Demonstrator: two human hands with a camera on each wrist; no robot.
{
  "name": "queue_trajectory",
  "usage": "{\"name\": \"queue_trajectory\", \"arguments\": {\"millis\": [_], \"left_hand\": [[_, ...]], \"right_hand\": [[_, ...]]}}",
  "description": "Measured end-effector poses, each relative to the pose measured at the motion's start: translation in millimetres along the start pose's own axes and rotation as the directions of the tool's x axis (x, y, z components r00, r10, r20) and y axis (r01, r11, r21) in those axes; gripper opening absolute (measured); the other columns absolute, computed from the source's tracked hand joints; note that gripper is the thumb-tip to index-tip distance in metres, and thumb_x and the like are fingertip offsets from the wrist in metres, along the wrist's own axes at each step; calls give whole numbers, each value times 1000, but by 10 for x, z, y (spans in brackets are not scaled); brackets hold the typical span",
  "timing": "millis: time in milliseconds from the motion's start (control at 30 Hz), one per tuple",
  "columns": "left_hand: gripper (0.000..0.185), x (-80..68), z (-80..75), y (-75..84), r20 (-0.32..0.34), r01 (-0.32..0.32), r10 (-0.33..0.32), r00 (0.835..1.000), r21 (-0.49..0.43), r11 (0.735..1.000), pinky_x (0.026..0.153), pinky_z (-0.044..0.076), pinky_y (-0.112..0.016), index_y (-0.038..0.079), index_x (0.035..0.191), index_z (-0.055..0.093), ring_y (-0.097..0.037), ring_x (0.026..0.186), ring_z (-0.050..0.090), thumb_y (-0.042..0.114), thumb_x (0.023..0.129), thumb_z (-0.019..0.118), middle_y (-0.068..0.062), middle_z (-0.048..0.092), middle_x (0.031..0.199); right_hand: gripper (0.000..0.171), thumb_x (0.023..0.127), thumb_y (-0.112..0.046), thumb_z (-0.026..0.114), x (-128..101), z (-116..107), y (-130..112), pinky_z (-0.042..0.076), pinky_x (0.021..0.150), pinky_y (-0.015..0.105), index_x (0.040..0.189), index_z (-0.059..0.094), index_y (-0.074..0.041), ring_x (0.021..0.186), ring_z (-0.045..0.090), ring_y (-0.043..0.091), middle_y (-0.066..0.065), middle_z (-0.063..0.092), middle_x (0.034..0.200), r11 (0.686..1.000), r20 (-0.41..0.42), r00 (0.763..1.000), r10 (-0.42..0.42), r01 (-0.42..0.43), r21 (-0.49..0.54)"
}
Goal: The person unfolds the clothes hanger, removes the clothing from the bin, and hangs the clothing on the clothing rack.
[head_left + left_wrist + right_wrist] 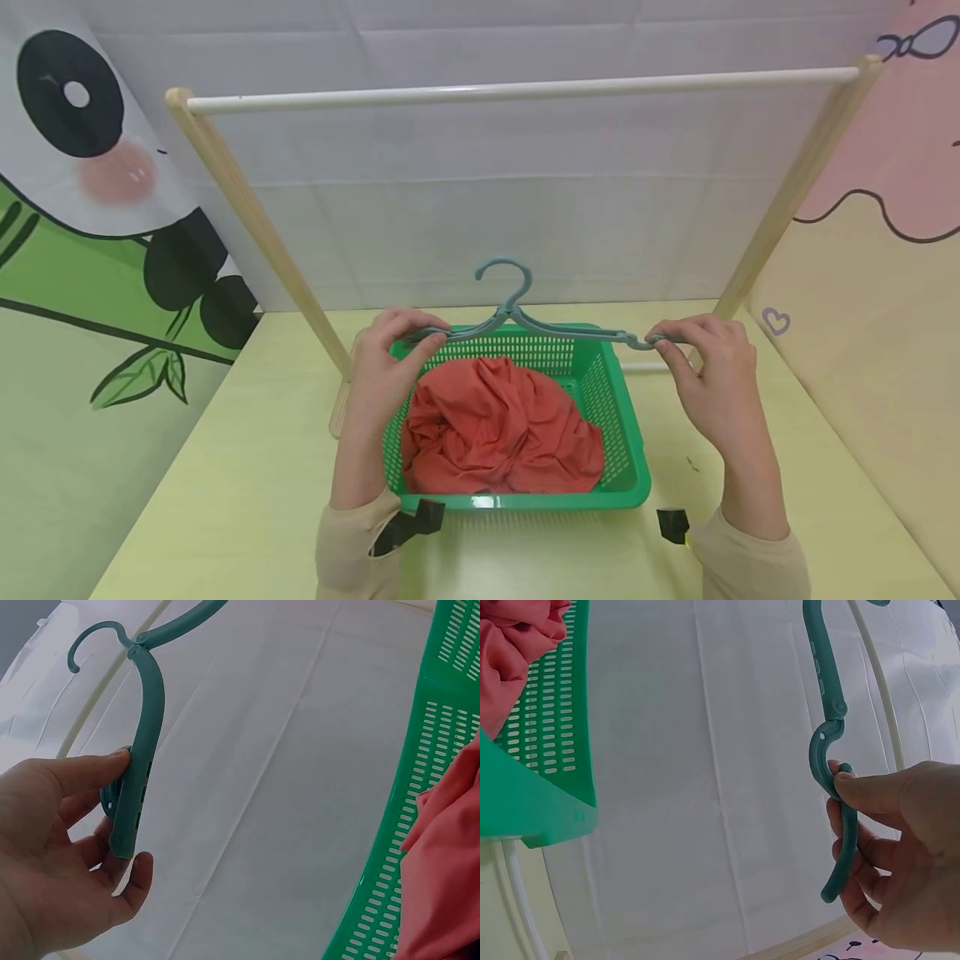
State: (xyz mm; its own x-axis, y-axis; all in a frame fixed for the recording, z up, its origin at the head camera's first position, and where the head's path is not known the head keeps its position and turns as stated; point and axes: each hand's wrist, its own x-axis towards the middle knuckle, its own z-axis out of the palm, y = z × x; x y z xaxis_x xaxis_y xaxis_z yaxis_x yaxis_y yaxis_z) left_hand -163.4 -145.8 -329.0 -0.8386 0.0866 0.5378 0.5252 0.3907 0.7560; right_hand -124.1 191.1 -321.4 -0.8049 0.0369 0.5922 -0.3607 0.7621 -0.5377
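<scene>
A teal folding hanger is held level above a green plastic basket, hook pointing up. My left hand grips the hanger's left arm end between thumb and fingers. My right hand pinches the right arm's hinged tip. A crumpled red-orange garment lies inside the basket, below the hanger, and shows at the edge of both wrist views.
A wooden drying rack with a white top rail and slanted legs stands over the pale yellow table. A white sheet hangs behind. Cartoon-printed walls close in on the left and right.
</scene>
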Motion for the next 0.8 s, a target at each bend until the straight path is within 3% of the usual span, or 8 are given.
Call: {"name": "queue_trajectory", "arguments": {"millis": [267, 800], "left_hand": [[10, -4, -12, 19, -49, 25, -23, 999, 38, 999, 74, 37, -30, 18, 94, 73, -15, 91, 41, 20, 85, 69, -2, 59, 90], [12, -15, -25, 24, -52, 71, -69, 996, 32, 997, 75, 37, -31, 20, 96, 72, -12, 81, 48, 25, 86, 67, 1, 59, 91]], "right_hand": [[10, 83, -3, 66, 1, -13, -16, 21, 70, 39, 90, 71, -10, 88, 38, 25, 11, 63, 93, 1000, 19, 1000, 18, -18, -9], [10, 83, -2, 67, -9, -16, -18, 20, 71, 38, 89, 70, -8, 85, 36, 23, 13, 62, 94, 999, -6, 999, 32, -32, -9]]}}
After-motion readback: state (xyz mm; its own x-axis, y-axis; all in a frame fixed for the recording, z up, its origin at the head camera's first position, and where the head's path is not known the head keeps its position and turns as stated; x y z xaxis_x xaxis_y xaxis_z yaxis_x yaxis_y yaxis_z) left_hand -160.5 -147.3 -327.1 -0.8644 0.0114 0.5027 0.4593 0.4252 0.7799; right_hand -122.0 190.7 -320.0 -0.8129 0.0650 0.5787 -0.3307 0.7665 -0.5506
